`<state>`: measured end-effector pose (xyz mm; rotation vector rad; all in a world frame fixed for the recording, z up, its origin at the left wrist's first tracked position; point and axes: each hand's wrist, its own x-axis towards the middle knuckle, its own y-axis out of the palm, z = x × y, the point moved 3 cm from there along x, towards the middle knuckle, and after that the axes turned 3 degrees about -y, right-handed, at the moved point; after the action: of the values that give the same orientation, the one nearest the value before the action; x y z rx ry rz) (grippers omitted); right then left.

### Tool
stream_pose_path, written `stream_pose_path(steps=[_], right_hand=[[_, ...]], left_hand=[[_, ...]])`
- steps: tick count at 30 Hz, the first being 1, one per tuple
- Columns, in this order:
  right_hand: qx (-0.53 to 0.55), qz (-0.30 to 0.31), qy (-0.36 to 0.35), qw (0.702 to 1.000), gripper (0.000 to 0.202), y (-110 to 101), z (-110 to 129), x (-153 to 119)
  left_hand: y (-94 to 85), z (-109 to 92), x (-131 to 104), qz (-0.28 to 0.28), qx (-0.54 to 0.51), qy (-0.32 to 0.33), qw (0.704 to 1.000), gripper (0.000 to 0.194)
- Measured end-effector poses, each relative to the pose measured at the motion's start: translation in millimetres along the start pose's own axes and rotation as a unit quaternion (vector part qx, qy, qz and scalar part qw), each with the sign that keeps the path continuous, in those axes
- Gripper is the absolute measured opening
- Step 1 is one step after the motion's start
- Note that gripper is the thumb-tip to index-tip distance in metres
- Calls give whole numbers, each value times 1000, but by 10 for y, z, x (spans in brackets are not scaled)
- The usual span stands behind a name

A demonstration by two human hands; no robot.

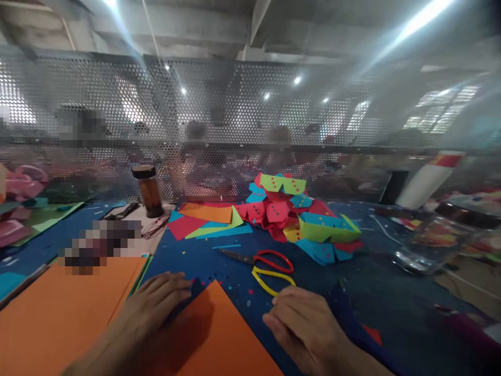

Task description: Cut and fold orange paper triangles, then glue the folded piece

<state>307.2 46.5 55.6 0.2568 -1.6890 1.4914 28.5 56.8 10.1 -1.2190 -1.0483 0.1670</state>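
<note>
An orange sheet [219, 329] lies at the bottom centre with one corner pointing away from me. My left hand [162, 297] is over its left side, palm down, fingers spread, holding nothing. To the right of the sheet is my right hand [301, 324], its fingers curled together; what they hold, if anything, is hidden. Just beyond it, scissors with one red and one yellow handle [274, 282] lie with the blades to the left. More orange sheets [70, 308] are stacked at the left.
Cut coloured papers [211, 214] and a heap of dotted paper pieces [277, 209] lie farther back. A brown-filled jar [148, 190] stands left of them, a clear jar [430, 240] at the right. A perforated metal screen [235, 115] rises behind; people are blurred beyond.
</note>
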Motion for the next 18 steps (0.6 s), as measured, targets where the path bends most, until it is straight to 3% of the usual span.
stream_pose_path(steps=[5, 8, 11, 15, 18], right_hand=[[0, 29, 30, 999, 32, -28, 54, 55], [-15, 67, 50, 996, 29, -108, 49, 91], [-31, 122, 54, 991, 26, -226, -33, 194], [-89, 190, 75, 975, 20, -230, -343, 508], [-122, 237, 67, 961, 18, 31, -696, 797]], left_hand=[[135, 483, 403, 67, 34, -69, 995, 29], [318, 710, 675, 84, 69, -94, 990, 32], [525, 853, 800, 99, 55, -113, 987, 38], [658, 928, 783, 101, 36, -131, 986, 36], [650, 927, 765, 97, 27, -133, 986, 35]])
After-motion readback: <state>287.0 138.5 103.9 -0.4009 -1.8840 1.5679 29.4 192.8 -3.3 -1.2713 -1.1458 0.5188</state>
